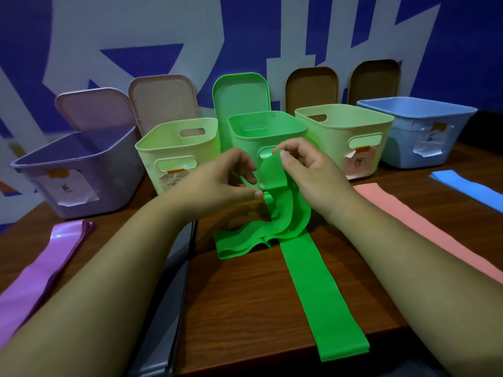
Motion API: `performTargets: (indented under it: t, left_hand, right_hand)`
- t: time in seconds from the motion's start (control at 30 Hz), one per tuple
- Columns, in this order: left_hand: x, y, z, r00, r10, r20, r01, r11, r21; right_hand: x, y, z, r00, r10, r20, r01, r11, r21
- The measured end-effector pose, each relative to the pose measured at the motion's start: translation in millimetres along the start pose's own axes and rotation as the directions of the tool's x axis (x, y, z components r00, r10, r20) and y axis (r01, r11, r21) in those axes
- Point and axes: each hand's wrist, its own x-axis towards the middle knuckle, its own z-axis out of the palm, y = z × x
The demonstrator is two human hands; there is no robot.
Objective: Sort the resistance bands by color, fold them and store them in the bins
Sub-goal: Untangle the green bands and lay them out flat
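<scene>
A green resistance band (pixel 288 224) lies partly bunched in the middle of the wooden table (pixel 250 295). One long flat tail of it runs toward the near edge. My right hand (pixel 307 170) pinches a raised end of the band between thumb and forefinger. My left hand (pixel 226 180) pinches the band lower down at a fold. Both hands hover just in front of the green bin (pixel 272 131). Purple bands (pixel 46 262) lie at the left, a pink band (pixel 424 232) at the right, and a blue band (pixel 468 186) at the far right.
Behind the hands, in a row, are a purple bin (pixel 81 170), a pale green bin (pixel 177 151), another pale green bin (pixel 345 131) and a blue bin (pixel 424 129). Lids lean against the blue-and-white wall. A dark gap (pixel 185 268) splits the tabletop.
</scene>
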Motion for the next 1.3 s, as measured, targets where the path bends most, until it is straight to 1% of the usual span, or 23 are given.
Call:
performTargets:
  t: [0.1, 0.3, 0.43, 0.5, 0.57, 0.63, 0.8, 0.9, 1.07, 1.13, 1.2, 1.3]
  left_hand:
    - [0.5, 5.8, 8.8, 0.993, 0.077, -0.09, -0.071, 0.995, 0.063]
    - [2.4, 2.3, 11.8, 0.946, 0.256, -0.197, -0.216, 0.955, 0.201]
    - [2.7, 0.4, 12.6, 0.952, 0.255, -0.17, -0.213, 0.95, 0.229]
    - [4.4, 0.6, 13.6, 0.935, 0.295, -0.197, -0.232, 0.929, 0.288]
    - [6.0, 2.4, 11.0, 0.909, 0.33, -0.254, -0.245, 0.918, 0.312]
    - [5.8, 4.9, 7.3, 0.9, 0.327, -0.288, -0.244, 0.926, 0.289]
    - [2.7, 6.9, 7.6, 0.907, 0.297, -0.299, -0.236, 0.946, 0.222]
    - [0.6, 7.6, 5.0, 0.905, 0.237, -0.354, -0.205, 0.971, 0.128]
    - [-0.3, 28.2, -18.4, 0.863, 0.211, -0.46, -0.216, 0.975, 0.042]
    - [0.1, 43.6, -29.8, 0.859, 0.235, -0.455, -0.227, 0.971, 0.072]
    - [1.4, 58.9, -40.4, 0.858, 0.284, -0.429, -0.238, 0.958, 0.16]
    - [4.3, 80.4, -52.5, 0.835, 0.369, -0.409, -0.269, 0.921, 0.282]
  right_hand:
    - [-0.9, -0.5, 3.2, 1.0, 0.008, 0.011, -0.009, 1.0, 0.022]
    - [-1.4, -2.5, 3.7, 1.0, 0.023, 0.02, -0.024, 0.999, 0.048]
    - [-1.9, -2.8, 3.6, 1.0, 0.024, 0.015, -0.024, 0.999, 0.044]
    - [-2.5, -3.8, 3.9, 0.999, 0.031, 0.023, -0.032, 0.998, 0.051]
    - [-2.6, -4.0, 3.7, 0.998, 0.046, 0.034, -0.047, 0.998, 0.044]
    - [-2.7, -4.1, 2.6, 0.998, 0.047, 0.033, -0.048, 0.998, 0.034]
    - [-3.3, -0.4, 0.4, 0.998, 0.041, 0.046, -0.042, 0.999, 0.03]
    - [-4.6, 3.5, 0.8, 0.997, 0.05, 0.058, -0.052, 0.998, 0.033]
    - [-8.5, 5.3, -1.9, 0.993, 0.065, 0.103, -0.068, 0.997, 0.03]
    - [-9.1, 5.4, -4.5, 0.991, 0.073, 0.116, -0.077, 0.997, 0.028]
    - [-8.2, 6.0, -5.5, 0.99, 0.086, 0.116, -0.089, 0.996, 0.017]
    - [-8.4, 5.9, -5.3, 0.982, 0.125, 0.138, -0.13, 0.991, 0.027]
